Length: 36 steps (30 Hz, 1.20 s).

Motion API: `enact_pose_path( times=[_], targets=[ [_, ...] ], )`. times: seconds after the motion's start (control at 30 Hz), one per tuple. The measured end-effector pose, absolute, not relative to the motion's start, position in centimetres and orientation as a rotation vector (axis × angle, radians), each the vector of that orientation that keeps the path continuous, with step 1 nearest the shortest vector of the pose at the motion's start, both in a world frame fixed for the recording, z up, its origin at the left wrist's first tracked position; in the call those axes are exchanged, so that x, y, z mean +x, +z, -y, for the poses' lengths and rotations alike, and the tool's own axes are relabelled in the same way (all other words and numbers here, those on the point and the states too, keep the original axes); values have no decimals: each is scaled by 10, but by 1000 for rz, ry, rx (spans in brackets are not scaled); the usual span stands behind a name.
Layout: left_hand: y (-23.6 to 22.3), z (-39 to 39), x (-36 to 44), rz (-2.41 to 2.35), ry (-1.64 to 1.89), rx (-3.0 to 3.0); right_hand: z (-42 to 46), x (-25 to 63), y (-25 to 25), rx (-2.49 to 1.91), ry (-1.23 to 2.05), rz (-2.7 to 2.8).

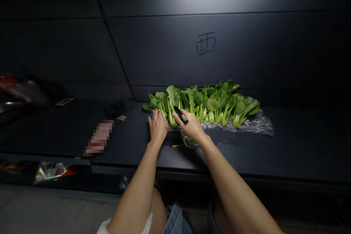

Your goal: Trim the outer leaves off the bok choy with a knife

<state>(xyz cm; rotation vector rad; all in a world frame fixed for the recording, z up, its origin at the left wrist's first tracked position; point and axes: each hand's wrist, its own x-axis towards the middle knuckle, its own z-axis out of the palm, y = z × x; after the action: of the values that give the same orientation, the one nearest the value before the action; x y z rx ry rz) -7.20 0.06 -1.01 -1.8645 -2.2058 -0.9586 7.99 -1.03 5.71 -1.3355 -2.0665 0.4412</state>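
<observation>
The greens [191, 97] ran left to right, their left end by the left hand [158, 128]'s slightly spread fingers; the right hand [192, 127]'s fingers gripped a black handle [181, 114].

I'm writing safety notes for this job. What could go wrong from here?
The black tool in the right hand is close to the left hand; if it has a blade, a slip might nick fingers. The greens rest on crumpled plastic film, so a tug could topple some.
</observation>
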Motion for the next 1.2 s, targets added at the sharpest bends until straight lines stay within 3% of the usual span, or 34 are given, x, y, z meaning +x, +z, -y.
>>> enact_pose_path(
  times=[1.2],
  targets=[
    [-17, -3, -71, 2246, -937, -1959, 12, 81, 57, -1272, 503, 2038]
  ],
)
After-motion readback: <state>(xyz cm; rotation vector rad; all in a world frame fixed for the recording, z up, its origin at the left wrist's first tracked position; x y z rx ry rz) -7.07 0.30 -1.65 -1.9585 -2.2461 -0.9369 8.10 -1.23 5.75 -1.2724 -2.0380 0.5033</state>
